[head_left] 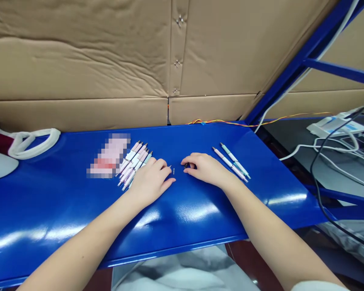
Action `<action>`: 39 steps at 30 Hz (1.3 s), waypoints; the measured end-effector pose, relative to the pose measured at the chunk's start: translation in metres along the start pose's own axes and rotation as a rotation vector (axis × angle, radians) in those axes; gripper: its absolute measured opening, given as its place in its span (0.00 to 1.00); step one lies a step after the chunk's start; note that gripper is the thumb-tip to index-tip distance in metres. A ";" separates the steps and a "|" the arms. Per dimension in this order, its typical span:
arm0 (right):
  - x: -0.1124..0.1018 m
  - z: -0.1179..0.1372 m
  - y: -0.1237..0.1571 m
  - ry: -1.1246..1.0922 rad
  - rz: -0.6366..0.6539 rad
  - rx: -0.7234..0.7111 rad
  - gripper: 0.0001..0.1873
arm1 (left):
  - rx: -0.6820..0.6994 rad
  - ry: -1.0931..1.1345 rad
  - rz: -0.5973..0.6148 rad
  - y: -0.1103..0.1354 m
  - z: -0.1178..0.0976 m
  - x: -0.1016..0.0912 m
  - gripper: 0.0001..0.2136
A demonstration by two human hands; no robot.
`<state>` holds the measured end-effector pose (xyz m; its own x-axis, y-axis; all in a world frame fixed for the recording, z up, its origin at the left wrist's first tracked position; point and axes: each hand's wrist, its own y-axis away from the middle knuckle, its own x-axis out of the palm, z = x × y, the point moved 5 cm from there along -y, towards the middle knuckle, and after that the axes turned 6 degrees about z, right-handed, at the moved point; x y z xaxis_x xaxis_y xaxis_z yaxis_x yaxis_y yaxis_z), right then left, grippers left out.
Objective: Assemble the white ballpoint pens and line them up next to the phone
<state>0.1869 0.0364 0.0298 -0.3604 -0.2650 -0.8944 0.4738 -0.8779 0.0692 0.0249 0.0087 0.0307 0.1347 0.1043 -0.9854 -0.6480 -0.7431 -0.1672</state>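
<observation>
Pens are lying on a blue metal table while both hands are working at the frame's centre.
The left hand is curving downward, not spread, and is resting near a tiny pale piece. The right hand is also curving, with its fingers at a small dark part, but I cannot tell if it is pinching. The pens are bunching left of centre, with two other pens lying right of centre. A careless finger could be pushing the tiny piece away across the smooth metal.
</observation>
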 end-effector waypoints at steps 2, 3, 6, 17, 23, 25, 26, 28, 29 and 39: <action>-0.004 0.001 0.002 -0.010 -0.020 -0.013 0.16 | -0.039 0.018 -0.024 0.001 0.004 -0.007 0.13; -0.007 0.002 0.003 -0.023 -0.048 -0.028 0.19 | -0.069 0.028 -0.040 0.002 0.008 -0.012 0.14; -0.014 0.009 0.006 -0.004 -0.157 -0.082 0.21 | -0.153 0.038 -0.063 0.005 0.020 -0.026 0.16; 0.017 0.039 -0.003 0.217 -0.150 -0.045 0.13 | -0.160 0.063 0.227 0.006 0.028 -0.013 0.14; 0.016 0.037 -0.003 0.136 -0.147 -0.027 0.06 | -0.180 0.114 0.275 0.005 0.028 -0.012 0.12; 0.017 0.038 -0.002 0.095 -0.151 -0.043 0.01 | -0.205 0.154 0.293 0.006 0.029 -0.012 0.12; 0.017 0.040 -0.002 0.076 -0.151 -0.058 0.01 | -0.221 0.182 0.304 0.006 0.030 -0.012 0.12; 0.016 0.041 -0.001 0.019 -0.158 -0.081 0.03 | -0.253 0.241 0.315 0.007 0.031 -0.014 0.11; 0.013 0.040 -0.001 -0.030 -0.173 -0.080 0.03 | -0.264 0.269 0.310 0.008 0.032 -0.015 0.11; -0.030 -0.002 0.011 -0.865 -0.528 0.020 0.07 | -0.271 0.519 0.086 0.011 0.039 -0.032 0.12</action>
<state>0.2044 0.0353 0.0561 -0.9820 -0.0324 -0.1860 0.0752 -0.9708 -0.2278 -0.0155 0.0231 0.0596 0.4839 -0.2501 -0.8386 -0.4673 -0.8841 -0.0060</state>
